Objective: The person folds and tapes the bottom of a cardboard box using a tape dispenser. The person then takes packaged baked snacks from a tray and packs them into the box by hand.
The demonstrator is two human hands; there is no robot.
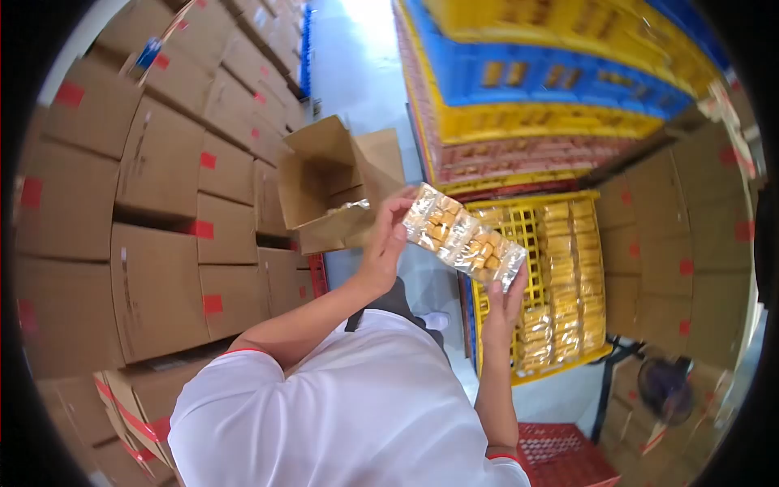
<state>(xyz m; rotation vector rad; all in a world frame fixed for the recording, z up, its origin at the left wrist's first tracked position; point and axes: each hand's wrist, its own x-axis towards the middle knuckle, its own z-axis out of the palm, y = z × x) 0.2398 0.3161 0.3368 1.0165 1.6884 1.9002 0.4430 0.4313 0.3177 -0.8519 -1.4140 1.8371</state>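
Between my two hands is a strip of clear plastic snack packs (462,236), joined end to end, with golden-brown pieces inside. My left hand (389,233) grips its left end, thumb on top. At the lower right end, my right hand (504,304) has its fingers closed on the wrapper. Just beyond the right hand, a yellow crate (526,217) holds rows of similar packs (573,280); its left part shows the bare grid. An open cardboard box (321,180) stands near my left hand, with a shiny wrapper (350,207) at its inner edge.
Stacked cardboard cartons (154,162) with red labels form a wall on the left; more cartons (661,211) rise on the right. Yellow, blue and pink crates (560,77) are piled ahead. A red basket (564,454) and a fan (665,390) are at lower right.
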